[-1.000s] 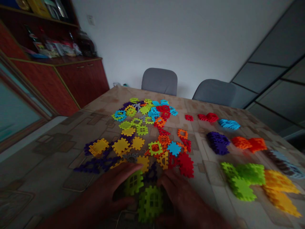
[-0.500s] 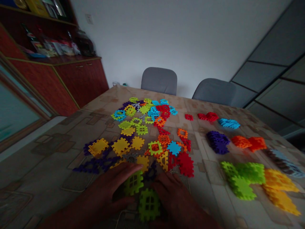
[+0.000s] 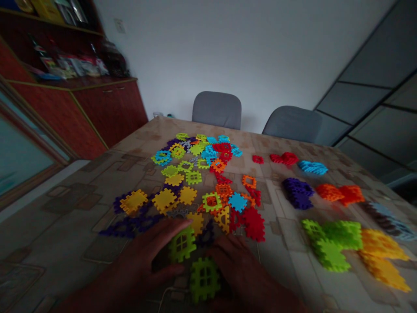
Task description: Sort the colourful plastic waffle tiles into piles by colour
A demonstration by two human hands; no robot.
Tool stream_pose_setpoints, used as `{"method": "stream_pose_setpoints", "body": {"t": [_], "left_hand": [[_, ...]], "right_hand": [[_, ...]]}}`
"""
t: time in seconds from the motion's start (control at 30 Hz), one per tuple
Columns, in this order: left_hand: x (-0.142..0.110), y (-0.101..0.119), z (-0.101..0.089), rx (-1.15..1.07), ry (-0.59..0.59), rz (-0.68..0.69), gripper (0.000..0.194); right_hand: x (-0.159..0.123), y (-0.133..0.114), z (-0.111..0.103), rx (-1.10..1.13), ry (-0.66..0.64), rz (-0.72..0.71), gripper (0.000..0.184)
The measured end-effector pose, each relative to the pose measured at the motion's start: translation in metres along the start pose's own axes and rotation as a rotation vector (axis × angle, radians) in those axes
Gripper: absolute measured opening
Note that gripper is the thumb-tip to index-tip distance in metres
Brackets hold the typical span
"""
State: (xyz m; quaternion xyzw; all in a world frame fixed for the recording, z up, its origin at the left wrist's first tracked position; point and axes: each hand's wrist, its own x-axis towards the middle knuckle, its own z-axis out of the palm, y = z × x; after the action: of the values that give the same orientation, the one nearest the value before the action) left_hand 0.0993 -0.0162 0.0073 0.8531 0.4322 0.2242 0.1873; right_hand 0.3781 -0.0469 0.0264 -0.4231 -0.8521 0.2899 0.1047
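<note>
Two green interlocking plastic tiles with window cutouts are between my hands near the table's front edge. My left hand (image 3: 143, 256) has its thumb and fingers spread apart around the farther green tile (image 3: 182, 245), whose left edge is hidden. At the right edge of the nearer green tile (image 3: 204, 279), my right hand (image 3: 236, 263) is closed with fingers bent; the thumb is in shadow. Just beyond the fingertips lie a yellow tile (image 3: 195, 222), a dark purple piece (image 3: 206, 234) and a large red tile (image 3: 254, 224).
A loose mixed pile of tiles spreads up the table's middle, including a blue tile (image 3: 237, 202). Colour-sorted stacks stand on the right: green (image 3: 334, 254), yellow (image 3: 384, 261), purple (image 3: 298, 193), orange (image 3: 329, 192), blue (image 3: 312, 167). Two grey chairs (image 3: 216, 109) stand behind the table (image 3: 74, 208).
Both hands and the tiles hold nearly the same places. The whole view has shifted very slightly.
</note>
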Motion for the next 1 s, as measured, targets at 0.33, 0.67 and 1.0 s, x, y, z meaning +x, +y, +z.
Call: {"method": "stream_pose_setpoints", "body": {"t": [0.33,0.67,1.0], "left_hand": [[-0.002,-0.002,0.002,0.002,0.0,-0.022,0.07],[-0.007,0.031,0.006,0.065,-0.073,0.122,0.087],[0.004,0.057,0.02,0.126,-0.043,0.25,0.085]], "right_hand": [[0.003,-0.003,-0.002,-0.037,-0.048,-0.004,0.06],[-0.006,-0.004,-0.038,0.006,-0.029,0.103,0.064],[-0.012,-0.002,-0.045,0.045,0.009,0.137,0.04]]}}
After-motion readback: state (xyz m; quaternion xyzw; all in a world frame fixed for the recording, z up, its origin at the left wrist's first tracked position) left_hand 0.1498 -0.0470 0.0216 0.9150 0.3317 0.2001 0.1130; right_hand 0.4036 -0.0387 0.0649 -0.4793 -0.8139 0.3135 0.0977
